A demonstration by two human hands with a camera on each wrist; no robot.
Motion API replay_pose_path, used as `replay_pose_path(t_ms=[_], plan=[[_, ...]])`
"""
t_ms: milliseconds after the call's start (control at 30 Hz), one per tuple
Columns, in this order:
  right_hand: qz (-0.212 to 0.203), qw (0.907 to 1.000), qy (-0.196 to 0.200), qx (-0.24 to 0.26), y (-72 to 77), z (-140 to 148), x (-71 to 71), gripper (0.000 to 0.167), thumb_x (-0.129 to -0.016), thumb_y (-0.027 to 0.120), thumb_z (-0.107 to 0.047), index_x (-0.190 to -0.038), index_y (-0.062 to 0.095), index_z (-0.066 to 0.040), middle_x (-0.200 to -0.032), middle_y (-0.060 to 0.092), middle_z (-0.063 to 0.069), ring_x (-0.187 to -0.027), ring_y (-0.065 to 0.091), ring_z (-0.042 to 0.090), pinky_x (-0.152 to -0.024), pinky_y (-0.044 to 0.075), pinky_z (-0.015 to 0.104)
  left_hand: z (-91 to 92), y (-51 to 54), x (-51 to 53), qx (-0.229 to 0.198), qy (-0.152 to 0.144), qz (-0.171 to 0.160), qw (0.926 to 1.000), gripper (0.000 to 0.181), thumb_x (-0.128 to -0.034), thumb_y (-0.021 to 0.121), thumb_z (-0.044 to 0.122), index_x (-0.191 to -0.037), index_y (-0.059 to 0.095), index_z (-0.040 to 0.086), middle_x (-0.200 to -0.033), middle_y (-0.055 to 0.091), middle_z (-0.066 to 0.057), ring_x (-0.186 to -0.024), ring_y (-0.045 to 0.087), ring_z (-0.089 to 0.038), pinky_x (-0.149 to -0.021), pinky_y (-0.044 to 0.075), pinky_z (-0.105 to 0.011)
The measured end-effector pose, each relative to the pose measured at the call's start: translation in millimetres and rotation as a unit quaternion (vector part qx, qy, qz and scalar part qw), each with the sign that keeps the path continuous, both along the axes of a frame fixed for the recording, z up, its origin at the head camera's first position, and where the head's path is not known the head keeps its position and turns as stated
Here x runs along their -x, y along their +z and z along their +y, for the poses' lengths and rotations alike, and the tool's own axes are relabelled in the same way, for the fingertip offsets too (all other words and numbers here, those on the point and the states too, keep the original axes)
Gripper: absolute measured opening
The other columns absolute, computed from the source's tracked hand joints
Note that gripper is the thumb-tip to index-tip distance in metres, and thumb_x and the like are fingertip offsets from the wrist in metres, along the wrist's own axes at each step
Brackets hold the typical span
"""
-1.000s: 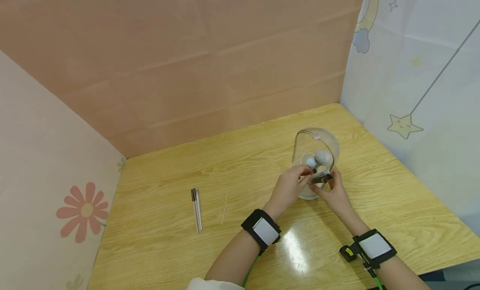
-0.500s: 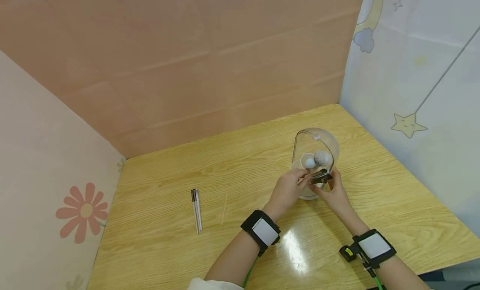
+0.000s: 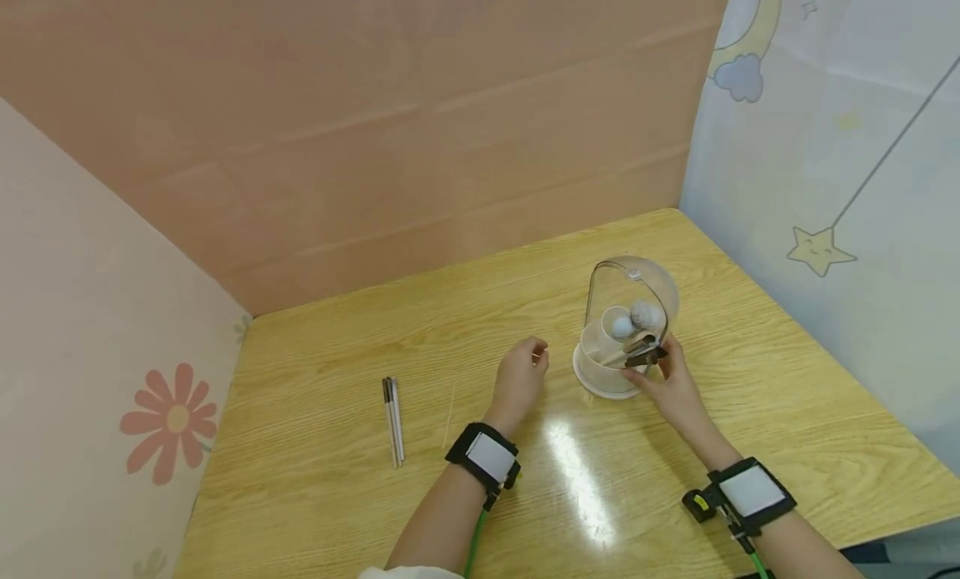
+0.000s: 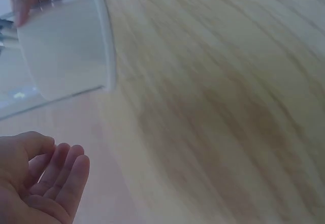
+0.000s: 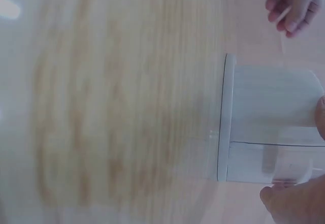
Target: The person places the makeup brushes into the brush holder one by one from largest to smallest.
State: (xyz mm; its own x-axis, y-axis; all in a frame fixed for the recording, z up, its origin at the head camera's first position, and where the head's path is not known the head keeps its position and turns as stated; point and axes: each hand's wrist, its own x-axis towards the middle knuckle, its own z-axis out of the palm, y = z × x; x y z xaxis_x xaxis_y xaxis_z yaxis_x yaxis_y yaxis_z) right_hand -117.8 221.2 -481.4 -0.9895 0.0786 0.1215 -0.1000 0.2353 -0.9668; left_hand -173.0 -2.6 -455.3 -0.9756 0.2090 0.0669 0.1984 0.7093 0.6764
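My left hand (image 3: 522,376) has come away from the clear domed holder (image 3: 604,381), fingers loosely curled, carrying nothing. My right hand (image 3: 667,386) grips the holder on the worktop (image 3: 315,496); the dark-ended sticks (image 3: 642,360) inside look released, I judge.

left hand (image 3: 520,377) | withdrawn from domed container (image 3: 602,377) | now apart, leftward

Three cameras covered one bench (image 3: 315,346).
The head view looked forward and down from above; both wrist views, nearer and turned sideways, shared the clear container (image 3: 606,379).
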Motion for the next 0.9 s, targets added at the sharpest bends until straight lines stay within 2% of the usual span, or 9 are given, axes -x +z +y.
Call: replay_pose_path(t_ms=[233,433,600,900], plan=[[-0.004,0.9999,0.007,-0.015,0.0,5,1.1,0.077,-0.091,0.062,-0.008,-0.148,0.012,0.004,-0.150,0.019,0.032,-0.142,0.008,0.051,-0.112,0.007,0.068,-19.3,-12.6,5.6,0.008,0.023,-0.003,0.9997,0.019,-0.0953,0.056,0.012,-0.109,0.066,0.003,-0.100,0.070,-0.009,-0.089,0.067,-0.020,-0.073,0.055,-0.027],[-0.017,0.9996,0.011,-0.019,1.7,8,2.8,0.076,-0.094,0.059,-0.009,-0.147,0.008,0.009,-0.153,0.010,0.037,-0.142,0.008,0.052,-0.113,0.010,0.065,-23.8,-14.8,7.6,0.011,0.032,-0.006,0.9994,0.019,-0.0950,0.057,0.012,-0.109,0.067,0.004,-0.100,0.070,-0.009,-0.089,0.067,-0.019,-0.072,0.054,-0.026],[-0.022,0.9995,0.021,-0.013,2.9,8,2.9,0.084,-0.091,0.063,-0.007,-0.150,0.004,0.006,-0.153,0.010,0.035,-0.142,0.008,0.051,-0.113,0.011,0.065,-25.1,-15.3,6.5,0.014,0.036,-0.006,0.9992,0.018,-0.0947,0.057,0.011,-0.108,0.067,0.004,-0.099,0.070,-0.009,-0.088,0.067,-0.019,-0.072,0.054,-0.026],[-0.032,0.9992,0.006,-0.023,5.6,7,3.3,0.084,-0.092,0.062,-0.012,-0.148,0.003,0.008,-0.152,0.011,0.037,-0.141,0.010,0.054,-0.111,0.014,0.067,-26.0,-16.0,7.4,0.035,0.034,0.022,0.9986,0.015,-0.0933,0.059,0.010,-0.104,0.068,0.004,-0.094,0.071,-0.008,-0.084,0.067,-0.018,-0.068,0.053,-0.023]])
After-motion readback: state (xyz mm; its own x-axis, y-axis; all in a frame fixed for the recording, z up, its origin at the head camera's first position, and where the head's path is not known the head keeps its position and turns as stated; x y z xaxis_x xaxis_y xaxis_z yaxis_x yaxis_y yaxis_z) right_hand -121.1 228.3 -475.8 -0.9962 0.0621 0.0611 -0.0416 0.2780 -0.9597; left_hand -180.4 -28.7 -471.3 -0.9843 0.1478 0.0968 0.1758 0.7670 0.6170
